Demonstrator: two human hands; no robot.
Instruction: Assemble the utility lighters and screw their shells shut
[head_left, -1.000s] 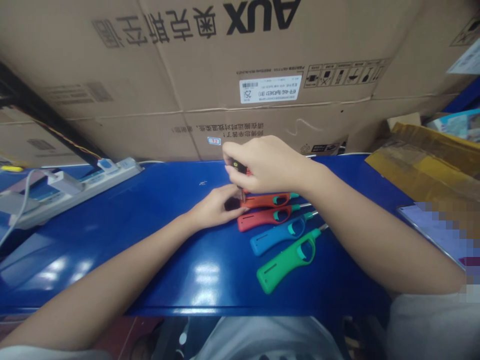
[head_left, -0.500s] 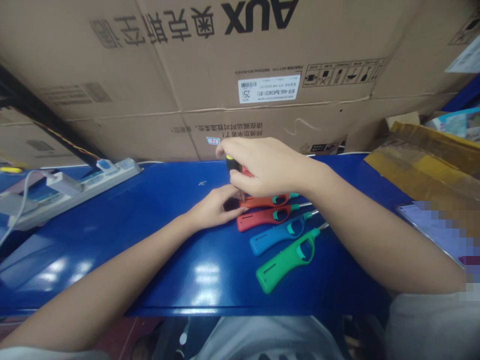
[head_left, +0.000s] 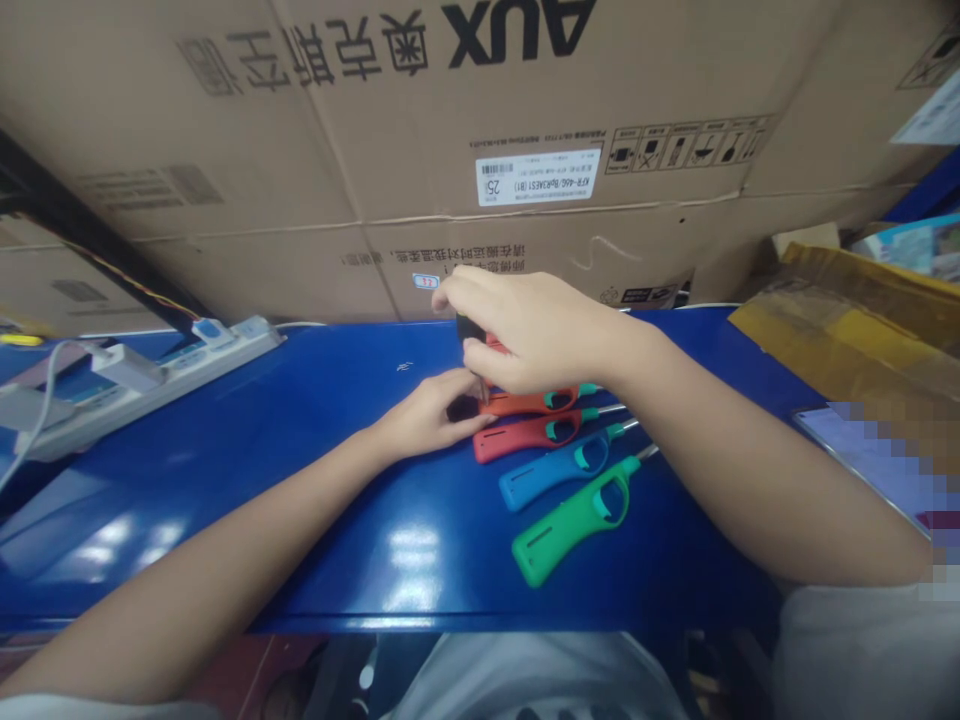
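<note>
In the head view, a blue surface [head_left: 360, 545] runs across the frame below a large AUX cardboard carton [head_left: 525, 110] at 12 o'clock. At the centre, the right hand [head_left: 536, 330] comes in from 3 o'clock, its thumb and fingers pinched together on a black-handled screwdriver [head_left: 469, 327]. The thin metal shaft points down toward the orange lighter [head_left: 532, 403] and ends at or just above its left end; the hand hides the exact contact. A small red piece [head_left: 495, 345] shows just beside the handle, too hidden to identify. The left hand [head_left: 427, 415] comes in from 8 o'clock, its fingers curled over that same end of the lighter, though how firmly they grip cannot be told. At 4 o'clock from the left hand, a red lighter [head_left: 525, 437], a blue lighter [head_left: 562, 472] and a green lighter [head_left: 570, 530] lie side by side below the orange one, with their metal nozzles toward 2 o'clock. A white power strip [head_left: 150, 388] sits at 9 o'clock, and a yellowish padded envelope [head_left: 847, 315] lies at 2 o'clock.
</note>
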